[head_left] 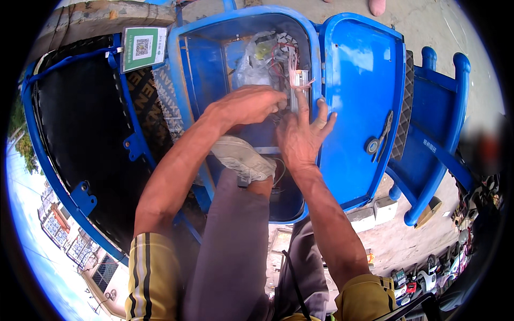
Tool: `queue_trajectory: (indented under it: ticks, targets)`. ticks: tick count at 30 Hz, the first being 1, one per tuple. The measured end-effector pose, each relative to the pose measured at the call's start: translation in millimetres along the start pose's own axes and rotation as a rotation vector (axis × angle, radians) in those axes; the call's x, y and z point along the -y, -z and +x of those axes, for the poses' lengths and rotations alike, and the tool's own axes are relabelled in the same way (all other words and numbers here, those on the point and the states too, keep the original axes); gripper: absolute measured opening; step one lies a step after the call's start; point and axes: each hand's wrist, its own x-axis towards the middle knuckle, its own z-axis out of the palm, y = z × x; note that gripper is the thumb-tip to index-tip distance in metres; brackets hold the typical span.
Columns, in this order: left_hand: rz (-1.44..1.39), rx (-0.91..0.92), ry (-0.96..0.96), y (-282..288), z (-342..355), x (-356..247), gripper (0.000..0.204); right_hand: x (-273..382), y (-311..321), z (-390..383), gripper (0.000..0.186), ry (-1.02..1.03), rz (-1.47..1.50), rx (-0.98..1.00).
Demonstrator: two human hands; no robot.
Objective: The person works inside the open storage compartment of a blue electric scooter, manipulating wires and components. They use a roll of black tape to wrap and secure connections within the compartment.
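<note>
While right hand (301,136) spreads its fingers, index fingertip lies at ribbed silver box (301,79), inside blue compartment (183,72), near its right wall. Right grip loose, not closed around box. Left hand (256,104) just beside, fingers curled; cannot tell if its grip holds something. Pink wires (293,60) run over box. Green-and-white card (143,48) at left bears square code and printed characters. Black sheet (144,93) shows big brown letters; blue tubular frame (447,115) at right, small white lettering.
</note>
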Motion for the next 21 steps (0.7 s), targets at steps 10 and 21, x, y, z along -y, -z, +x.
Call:
queue_trajectory:
  ticks: [10, 21]
  targets:
    - [0.301, -0.042, -0.166, -10.6, 3.3, -0.7, 0.028, -4.4, 2.0, -2.9, 0.016, 0.016, 0.102, 0.020]
    - [0.258, -0.070, -0.201, -16.7, -0.4, 10.5, 0.028, -4.6, 5.7, -1.5, 0.015, 0.028, 0.067, 0.051]
